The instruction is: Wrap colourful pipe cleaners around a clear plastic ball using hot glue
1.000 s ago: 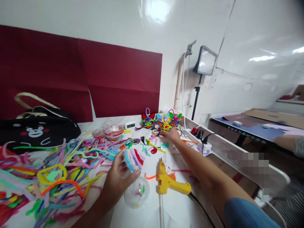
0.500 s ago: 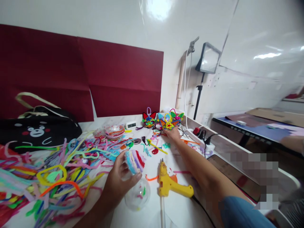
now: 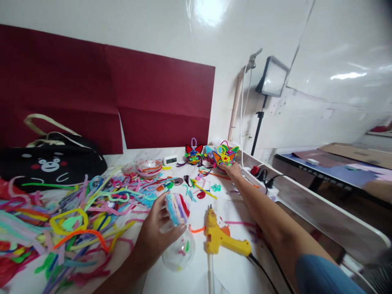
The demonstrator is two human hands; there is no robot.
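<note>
My left hand (image 3: 163, 226) is curled around a clear half-ball striped with fuzzy pipe cleaners (image 3: 178, 209) in blue, cream, purple and red. Just below it on the table, a clear plastic dome (image 3: 178, 255) shows small coloured bits. My right arm stretches to the back of the table, where my right hand (image 3: 232, 169) grips a colourful cat-face ornament (image 3: 224, 157) with pointed ears and a yellow knot; some fingers are hidden behind it. Left of it sits another ornament (image 3: 194, 155) with red-and-black ears. Between my arms lies a yellow glue gun (image 3: 225, 241).
Loose pipe cleaners (image 3: 92, 220) cover the left side, before a black bag (image 3: 52, 161). Stacked clear bowls (image 3: 149, 167) and a small digital clock (image 3: 170, 160) stand behind. On the right are a power strip (image 3: 269, 188), a phone-like slab (image 3: 309, 228) and a lamp (image 3: 272, 77).
My right hand has shifted a little to the right with the cat-face ornament. My left hand keeps the striped half-ball in nearly the same place. The view has turned slightly.
</note>
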